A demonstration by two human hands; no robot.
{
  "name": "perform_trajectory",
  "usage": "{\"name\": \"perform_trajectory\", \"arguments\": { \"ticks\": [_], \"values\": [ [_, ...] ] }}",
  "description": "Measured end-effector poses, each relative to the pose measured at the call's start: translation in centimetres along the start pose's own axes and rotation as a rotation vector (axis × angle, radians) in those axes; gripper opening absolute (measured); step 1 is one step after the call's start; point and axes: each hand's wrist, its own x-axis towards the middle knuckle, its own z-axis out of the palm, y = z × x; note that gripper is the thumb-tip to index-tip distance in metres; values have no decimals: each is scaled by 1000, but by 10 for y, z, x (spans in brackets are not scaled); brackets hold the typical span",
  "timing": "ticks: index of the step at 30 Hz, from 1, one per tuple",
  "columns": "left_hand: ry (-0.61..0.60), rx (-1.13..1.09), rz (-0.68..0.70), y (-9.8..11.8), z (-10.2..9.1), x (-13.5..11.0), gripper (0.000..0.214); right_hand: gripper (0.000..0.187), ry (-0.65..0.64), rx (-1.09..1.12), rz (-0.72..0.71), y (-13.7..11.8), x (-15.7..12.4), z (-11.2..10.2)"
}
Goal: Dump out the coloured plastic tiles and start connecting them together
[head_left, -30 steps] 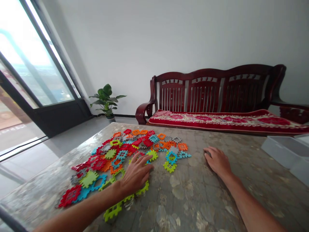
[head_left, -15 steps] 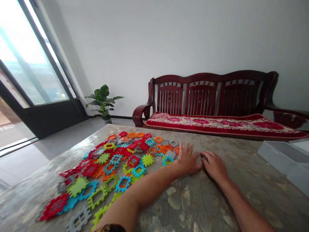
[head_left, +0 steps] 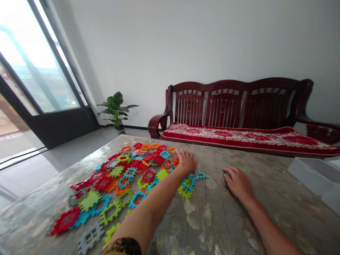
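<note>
My left hand lies over the right edge of a spread of toothed plastic building pieces, fingers apart and reaching forward. Under and beside its fingertips are orange pieces. Near its wrist lie a blue piece, a small blue triangular piece and a lime green piece. Further right, my right hand rests on the table with curled fingers. Something dark shows between its thumb and forefinger, too small to name. Red, grey and green pieces cover the left side.
A patterned cover lies on the table. Pale grey bins stand at the right edge. Behind the table is a dark red wooden bench with a red floral cushion. A potted plant stands back left, near a glass door.
My left hand has moved left and away from my right hand, onto the orange pieces. This uncovers the blue triangular and lime pieces. My right hand stays nearly in place.
</note>
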Motion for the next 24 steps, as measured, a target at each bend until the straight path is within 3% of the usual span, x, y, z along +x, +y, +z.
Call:
{"name": "perform_trajectory", "arguments": {
  "ticks": [6,10,12,16,18,20,24],
  "values": [
    [8,1,-14,-20,-8,-9,48,38,5,8,-13,4,2,3],
    [11,-31,38,-15,-17,-31,55,38,11,17,-24,5,2,5],
    [22,-71,142,-3,-17,-48,62,37,14,17,-28,6,3,6],
    [18,-131,489,18,-8,-82,69,37,47,24,-46,10,3,9],
    [16,-107,564,20,-2,-93,68,39,42,28,-58,11,3,10],
    [43,-83,548,14,1,-97,66,41,31,32,-63,12,4,10],
    [67,-63,372,-6,3,-97,67,41,32,36,-62,11,4,9]
  ]
}}
